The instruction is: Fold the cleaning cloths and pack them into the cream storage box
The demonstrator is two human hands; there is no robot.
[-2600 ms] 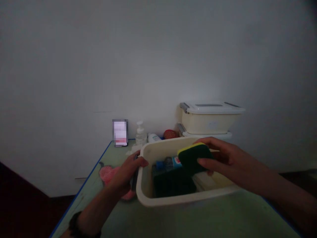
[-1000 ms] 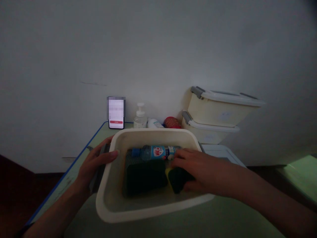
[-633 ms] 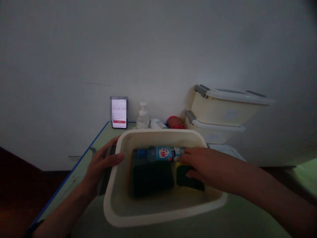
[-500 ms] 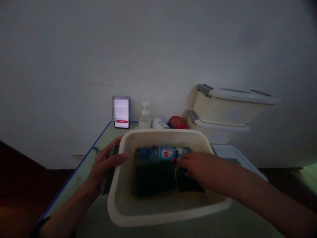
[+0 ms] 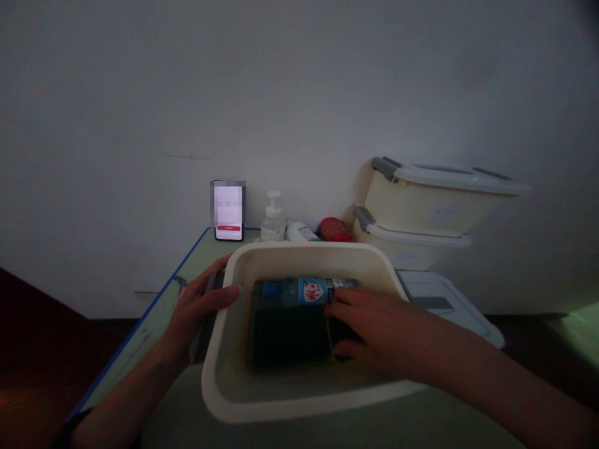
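Note:
My left hand point(image 5: 199, 308) grips the left end of a cream plastic bin point(image 5: 262, 411), thumb over the rim and fingers around the grey latch side. Inside the bin, my right hand point(image 5: 369, 327) reaches down from the right. Its fingers and thumb close over the top and bottom edges of a dark, yellow-edged pad point(image 5: 341, 340), mostly covered by the hand. Left of it lies a larger dark green block point(image 5: 287, 337), its kind too dim to tell. A blue-labelled bottle point(image 5: 309, 290) with a blue cap lies along the back, near my right fingertips.
Behind the bin stand a lit phone point(image 5: 229, 209), a pump bottle point(image 5: 273, 221), a white bottle point(image 5: 302, 231) lying tilted and a red patterned container point(image 5: 335, 229). Two lidded bins point(image 5: 435, 202) are stacked at right. A loose lid point(image 5: 461, 308) lies beside the green table point(image 5: 187, 262).
My right hand has shifted down over the right-hand pad, its thumb now at the lower edge. My left hand keeps its hold on the bin.

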